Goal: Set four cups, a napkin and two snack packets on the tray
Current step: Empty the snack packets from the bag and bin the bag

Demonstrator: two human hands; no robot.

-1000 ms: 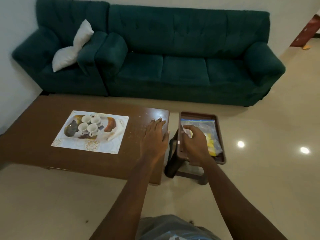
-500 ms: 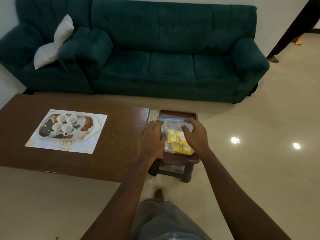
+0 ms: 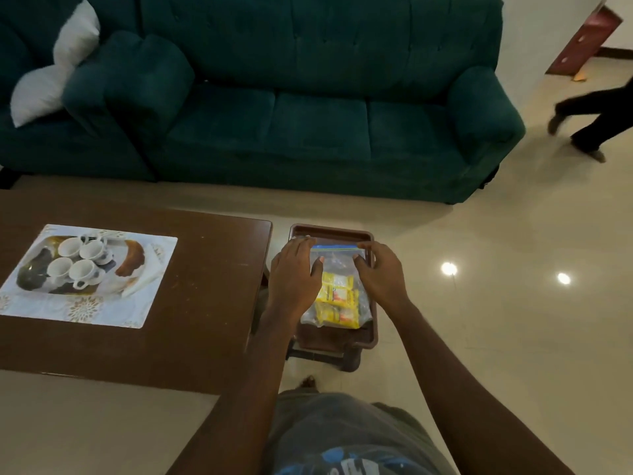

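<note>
Four white cups (image 3: pixel 77 259) stand together on an oval tray (image 3: pixel 132 260), which lies on a pale placemat (image 3: pixel 102 308) on the brown table (image 3: pixel 209 289). A white napkin (image 3: pixel 145 277) rests at the tray's right end. Right of the table, a clear zip bag (image 3: pixel 334 257) with yellow snack packets (image 3: pixel 337 299) inside lies on a small brown stool (image 3: pixel 330 231). My left hand (image 3: pixel 294 274) lies flat over the bag's left edge, thumb on the plastic. My right hand (image 3: pixel 378 277) pinches the bag's top right corner.
A dark green sofa (image 3: pixel 308 97) with a white cushion (image 3: pixel 54 70) runs along the far wall behind the table. Another person's legs (image 3: pixel 596 121) cross the glossy floor at the far right. My knee (image 3: pixel 342 437) is at the bottom.
My left hand left the table corner and came onto the bag's left side. My right hand shifted to the bag's top right corner. The view has swung right, and a person has stepped in.
</note>
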